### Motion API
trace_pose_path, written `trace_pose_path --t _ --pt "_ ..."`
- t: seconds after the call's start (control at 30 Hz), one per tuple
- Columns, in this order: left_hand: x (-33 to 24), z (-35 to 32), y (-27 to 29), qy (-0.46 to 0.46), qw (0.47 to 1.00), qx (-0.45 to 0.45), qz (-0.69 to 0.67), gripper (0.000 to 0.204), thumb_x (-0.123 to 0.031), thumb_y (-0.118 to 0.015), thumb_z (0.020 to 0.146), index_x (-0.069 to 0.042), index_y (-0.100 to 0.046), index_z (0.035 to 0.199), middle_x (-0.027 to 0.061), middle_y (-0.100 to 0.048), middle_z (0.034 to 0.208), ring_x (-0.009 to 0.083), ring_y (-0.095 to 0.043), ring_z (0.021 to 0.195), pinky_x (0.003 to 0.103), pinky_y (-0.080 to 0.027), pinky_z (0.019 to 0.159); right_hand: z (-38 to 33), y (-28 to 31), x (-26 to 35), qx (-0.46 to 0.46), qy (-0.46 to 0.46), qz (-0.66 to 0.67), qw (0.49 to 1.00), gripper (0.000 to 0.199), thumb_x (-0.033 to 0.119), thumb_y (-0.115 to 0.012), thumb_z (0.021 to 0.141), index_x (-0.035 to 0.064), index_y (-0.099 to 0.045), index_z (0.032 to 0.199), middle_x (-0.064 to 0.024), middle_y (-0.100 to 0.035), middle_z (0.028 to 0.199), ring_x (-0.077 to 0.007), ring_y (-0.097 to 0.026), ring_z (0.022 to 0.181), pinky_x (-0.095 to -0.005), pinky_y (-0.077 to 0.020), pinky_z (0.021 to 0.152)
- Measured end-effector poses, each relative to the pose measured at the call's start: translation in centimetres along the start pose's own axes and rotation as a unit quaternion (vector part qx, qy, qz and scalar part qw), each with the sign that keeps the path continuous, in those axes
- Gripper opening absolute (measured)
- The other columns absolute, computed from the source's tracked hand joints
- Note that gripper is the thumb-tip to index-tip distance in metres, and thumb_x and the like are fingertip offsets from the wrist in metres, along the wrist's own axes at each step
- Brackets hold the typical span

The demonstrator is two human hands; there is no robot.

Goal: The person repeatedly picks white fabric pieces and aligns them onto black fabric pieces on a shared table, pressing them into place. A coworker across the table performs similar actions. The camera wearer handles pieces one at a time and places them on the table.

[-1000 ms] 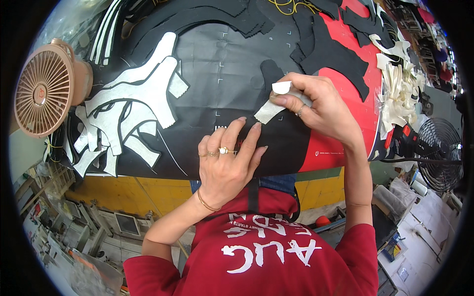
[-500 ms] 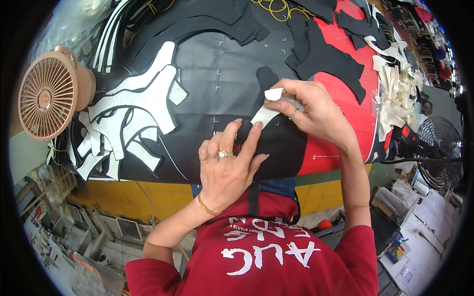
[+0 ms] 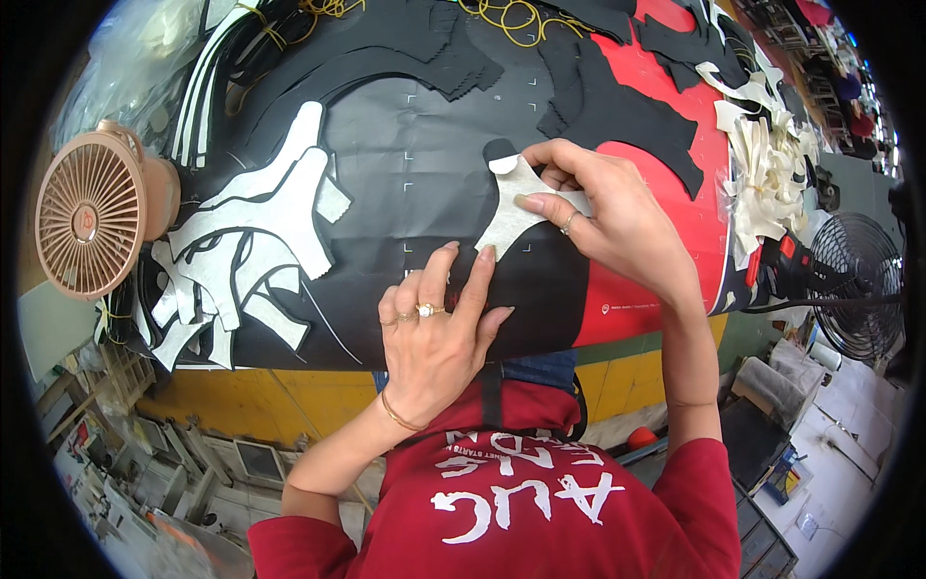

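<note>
A white Y-shaped fabric piece (image 3: 512, 214) lies over a matching black piece (image 3: 500, 150), whose rounded tip shows past the white one's folded-over upper end. My right hand (image 3: 603, 207) pinches the white piece at its right side between thumb and fingers; its right arm runs partly under the hand. With fingers spread, my left hand (image 3: 434, 323) rests its index fingertip on the lower end of the piece and holds nothing. To the left is a heap of similar white-faced, black-backed pieces (image 3: 280, 217), overlapping one another.
A pink fan (image 3: 92, 212) stands at the left edge of the black and red table mat (image 3: 386, 198). Black cut pieces (image 3: 622, 111) lie at the back, near yellow cord (image 3: 516, 19). Loose off-white scraps (image 3: 762, 174) and a dark wire fan (image 3: 854, 285) are at the right.
The white piece's upper part has come down flatter over the black piece, showing more of its Y shape. My right hand has shifted slightly; my left index stays on the lower end.
</note>
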State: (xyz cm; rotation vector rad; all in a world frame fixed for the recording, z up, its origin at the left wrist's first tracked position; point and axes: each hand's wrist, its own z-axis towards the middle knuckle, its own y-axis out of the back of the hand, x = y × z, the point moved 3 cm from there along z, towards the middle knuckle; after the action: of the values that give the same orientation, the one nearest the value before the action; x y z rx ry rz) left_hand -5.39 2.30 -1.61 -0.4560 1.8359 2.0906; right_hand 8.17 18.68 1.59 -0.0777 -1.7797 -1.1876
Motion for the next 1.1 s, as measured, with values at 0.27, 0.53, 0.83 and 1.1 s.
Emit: trace_pose_path --t 0.27,0.53,0.83,1.1 --pt "0.1 0.1 0.1 -0.011 0.999 -0.009 0.029 0.055 -0.038 -0.073 0.084 -0.02 -0.063 0.135 0.0081 -0.054 0.134 0.0251 -0.051 0.107 0.04 -0.038 0.092 0.0 0.2 0.0 0.022 -0.033 0.004 0.999 0.04 0.01 -0.072 0.088 0.0036 -0.056 0.124 -0.0151 -0.064 0.08 -0.0365 -0.067 0.077 -0.0432 -0.0487 0.067" --pt "0.0 0.9 1.0 -0.01 1.0 0.019 -0.02 0.053 -0.028 -0.077 0.082 -0.017 -0.064 0.132 0.0134 -0.052 0.135 0.0307 -0.051 0.11 0.043 -0.038 0.094 -0.1 -0.4 0.3 -0.007 -0.045 -0.008 0.999 0.045 0.009 -0.071 0.088 0.0058 -0.05 0.127 -0.0176 -0.066 0.081 -0.0395 -0.067 0.078 -0.046 -0.0479 0.067" --pt "1.9 7.6 1.1 -0.095 0.995 -0.03 -0.029 0.038 -0.016 -0.07 0.086 -0.016 -0.067 0.124 0.0186 -0.044 0.148 0.0371 -0.044 0.132 0.047 -0.036 0.105 -0.4 -0.6 0.9 -0.02 -0.042 -0.029 0.998 0.051 0.008 -0.071 0.088 0.005 -0.047 0.133 -0.016 -0.061 0.083 -0.0356 -0.063 0.078 -0.0441 -0.0477 0.069" --pt "2.0 8.5 0.6 -0.08 0.996 -0.033 -0.004 0.046 -0.013 -0.066 0.088 -0.018 -0.063 0.133 0.0211 -0.035 0.156 0.0384 -0.037 0.14 0.049 -0.032 0.111 -0.2 -0.6 0.6 -0.012 -0.057 -0.015 0.998 0.054 0.012 -0.071 0.089 0.0042 -0.045 0.136 -0.0124 -0.057 0.076 -0.0331 -0.06 0.071 -0.0424 -0.0454 0.069"
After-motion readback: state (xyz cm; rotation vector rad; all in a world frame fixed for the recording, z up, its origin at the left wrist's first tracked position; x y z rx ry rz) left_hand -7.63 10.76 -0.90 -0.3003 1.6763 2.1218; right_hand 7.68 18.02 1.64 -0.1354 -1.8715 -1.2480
